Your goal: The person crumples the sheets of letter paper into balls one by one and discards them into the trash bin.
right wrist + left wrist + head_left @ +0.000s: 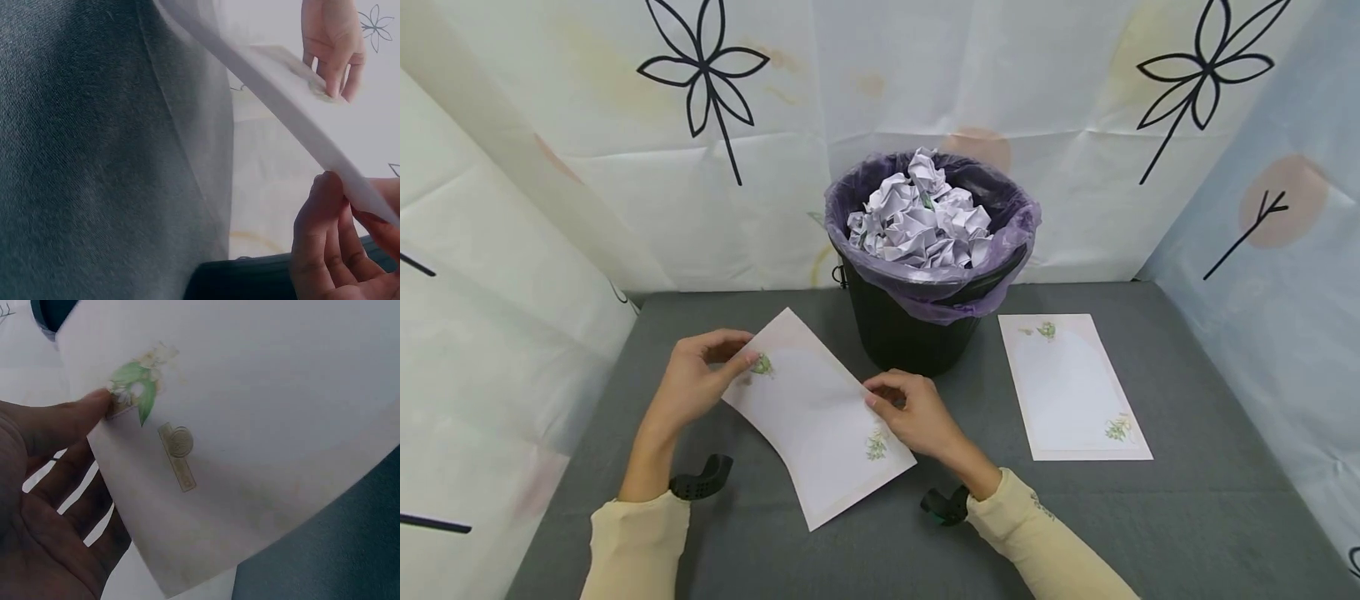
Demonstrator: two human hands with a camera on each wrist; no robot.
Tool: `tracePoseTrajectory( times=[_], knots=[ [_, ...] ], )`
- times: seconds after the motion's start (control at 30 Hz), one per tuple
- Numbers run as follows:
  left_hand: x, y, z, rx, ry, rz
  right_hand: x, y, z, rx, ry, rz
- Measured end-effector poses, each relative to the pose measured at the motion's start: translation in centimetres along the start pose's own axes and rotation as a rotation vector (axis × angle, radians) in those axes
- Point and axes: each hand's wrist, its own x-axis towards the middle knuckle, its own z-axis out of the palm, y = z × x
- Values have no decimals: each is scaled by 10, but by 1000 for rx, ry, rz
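White paper, printed with small green sprigs, is what you are handling: the held sheet [820,442] bows in front of the black bin [898,329] and to the bin's left. Your left hand [696,383], farther left of the bin, has its grip pinching that sheet, thumb on the printed face beside a leafy motif [139,387] and the other fingers behind; a tan bar with a round seal [178,456] is printed close by. Your right hand [913,412], just in front of the bin's base, has its grip pinching the sheet's bin-side edge. The second sheet [1071,392] lies flat on the grey bench [1210,492], right of the bin and nearer you. Inside the bin, crumpled paper [917,221] heaps up to the rim, over which a purple liner [917,292] is folded. Behind the bin hangs a pale backdrop [880,50] with black-outlined flowers.
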Motion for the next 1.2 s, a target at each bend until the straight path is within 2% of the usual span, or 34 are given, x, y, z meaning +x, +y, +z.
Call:
tracePoseTrajectory(
  times=[0.13,0.3,0.37,0.5,0.6,0.67,0.77,0.97,1.03,1.13,1.2],
  knots=[
    [1,1,-2,-15,-9,-11,-3,-4,-10,20,-42,40],
    [-2,-8,-8,-100,19,-60,-13,-7,-32,76,-59,122],
    [-4,-11,-9,-167,23,-87,-19,-6,-40,145,-39,141],
    [-8,-14,-6,-397,28,-117,-30,-6,-52,292,22,155],
    [-11,-15,3,-560,28,-104,-36,-6,-58,334,71,143],
    [-13,-15,10,-620,11,-87,-39,-5,-61,343,95,120],
    [-17,-14,17,-695,-59,-59,-45,-2,-67,336,123,94],
    [-18,-10,26,-910,-308,56,-56,4,-87,254,172,70],
    [-17,-7,30,-970,-364,81,-58,5,-94,241,179,71],
    [-16,0,39,-987,-417,92,-60,3,-102,225,186,79],
    [-16,8,44,-927,-429,91,-61,1,-106,207,188,86]
  ],
)
